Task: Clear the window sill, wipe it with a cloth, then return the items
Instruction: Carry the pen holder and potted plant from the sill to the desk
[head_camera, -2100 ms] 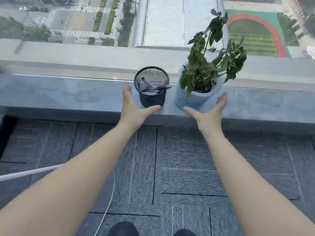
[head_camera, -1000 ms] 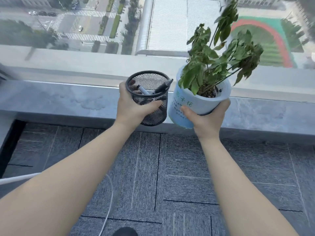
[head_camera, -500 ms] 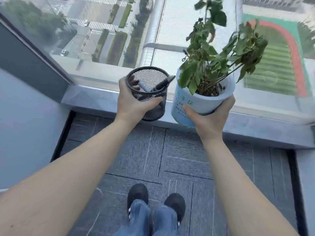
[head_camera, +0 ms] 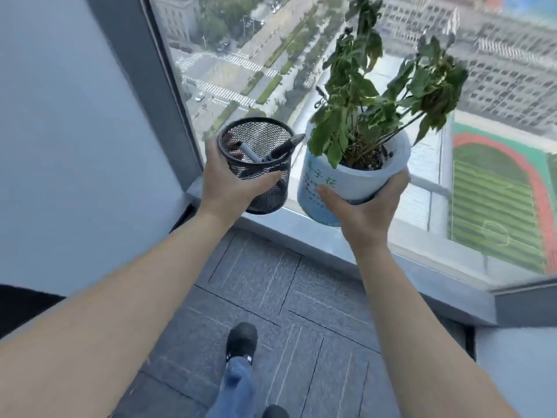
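Window sill [head_camera: 301, 233]: a grey stone ledge running along the base of a tall window, bare in the stretch that shows, with both hands held up in front of it.
Potted plant [head_camera: 355, 182]: a white round pot with green printed characters and a pale blue lower band, lifted clear above the sill and leaning slightly toward the person's left; long leafy stems rise high over the rim.
Right hand [head_camera: 366, 211]: cupped under and around the pot, thumb across the printed front, fingers wrapped behind the far side.
Pen holder [head_camera: 259, 164]: a black wire-mesh cup, also off the sill, just beside the pot on its left and close to touching it.
Left hand [head_camera: 229, 184]: closed around the mesh cup, thumb lying across its front.
Marker [head_camera: 269, 152]: lies slanted inside the cup, its dark capped end poking past the rim toward the pot.
Risk, pot: likely top-heavy; a one-handed hold could let it tip further and spill soil onto the carpet tiles [head_camera: 256, 285] below the sill.
Risk, marker: it may slide out if the cup tilts.
Risk, collision: the two items could knock together while carried.
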